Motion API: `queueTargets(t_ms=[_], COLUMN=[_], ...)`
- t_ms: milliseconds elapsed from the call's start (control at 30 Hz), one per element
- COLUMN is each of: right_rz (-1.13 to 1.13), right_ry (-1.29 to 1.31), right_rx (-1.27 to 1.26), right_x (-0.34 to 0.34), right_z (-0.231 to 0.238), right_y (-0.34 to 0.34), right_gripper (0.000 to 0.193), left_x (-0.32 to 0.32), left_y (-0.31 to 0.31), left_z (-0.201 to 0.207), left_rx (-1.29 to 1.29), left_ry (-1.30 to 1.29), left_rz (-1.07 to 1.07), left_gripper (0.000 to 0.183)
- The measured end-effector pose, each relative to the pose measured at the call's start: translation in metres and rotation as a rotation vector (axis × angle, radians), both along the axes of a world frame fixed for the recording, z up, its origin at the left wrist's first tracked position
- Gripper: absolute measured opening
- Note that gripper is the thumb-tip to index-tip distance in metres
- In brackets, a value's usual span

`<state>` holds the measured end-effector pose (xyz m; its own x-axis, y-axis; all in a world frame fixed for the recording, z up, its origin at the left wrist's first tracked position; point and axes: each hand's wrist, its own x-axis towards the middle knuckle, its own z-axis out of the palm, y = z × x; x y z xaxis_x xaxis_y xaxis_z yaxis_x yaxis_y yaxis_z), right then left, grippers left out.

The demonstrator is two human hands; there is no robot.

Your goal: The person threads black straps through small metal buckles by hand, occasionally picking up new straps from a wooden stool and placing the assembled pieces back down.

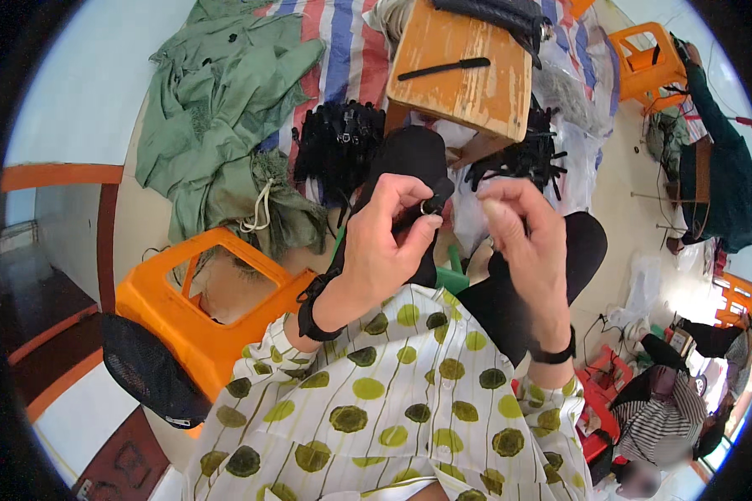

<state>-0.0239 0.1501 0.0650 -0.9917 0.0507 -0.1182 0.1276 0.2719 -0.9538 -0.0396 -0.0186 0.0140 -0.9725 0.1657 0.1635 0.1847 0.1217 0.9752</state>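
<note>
Above my lap, my left hand (pixel 388 238) pinches a small black strap piece with a metal ring or buckle (pixel 429 205) between thumb and fingers. Its dark end stands out against my black trousers and is hard to follow. A little to the right, my right hand (pixel 522 238) has its fingers curled and thumb drawn in; whatever they grip, if anything, is too small to see. Just ahead is a worn wooden stool (pixel 455 96) with a thin black strip (pixel 443 68) on top. A pile of black straps with buckles (pixel 342 138) lies left of the stool.
More black straps (pixel 530 154) lie right of the stool, beside clear plastic. Green cloth (pixel 226 125) covers striped sheeting (pixel 351 42) at the far left. An orange plastic stool (pixel 217 292) with a black cap (pixel 146 367) stands at my left. Other people sit at the right.
</note>
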Motion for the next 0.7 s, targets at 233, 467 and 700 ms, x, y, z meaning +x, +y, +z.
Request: queueTargets(t_ms=[233,467,700], right_rz=[-0.092,-0.178,-0.258], right_ry=[0.011,0.079,-0.206], right_rx=[-0.041,0.031,-0.616], right_x=[0.044,0.057,0.06], right_z=[-0.017,-0.045,-0.058], right_y=[-0.008,-0.004,0.008], right_gripper=[0.013,0.012,0.019], left_x=[0.015,0.026,0.035], left_y=[0.018,0.028,0.029], left_z=[-0.002,-0.003,-0.014], left_rx=[-0.097,-0.262,-0.24], left_ry=[0.233,0.04,0.111], left_rz=[-0.155,-0.216,-0.136], left_gripper=[0.025,0.02,0.019])
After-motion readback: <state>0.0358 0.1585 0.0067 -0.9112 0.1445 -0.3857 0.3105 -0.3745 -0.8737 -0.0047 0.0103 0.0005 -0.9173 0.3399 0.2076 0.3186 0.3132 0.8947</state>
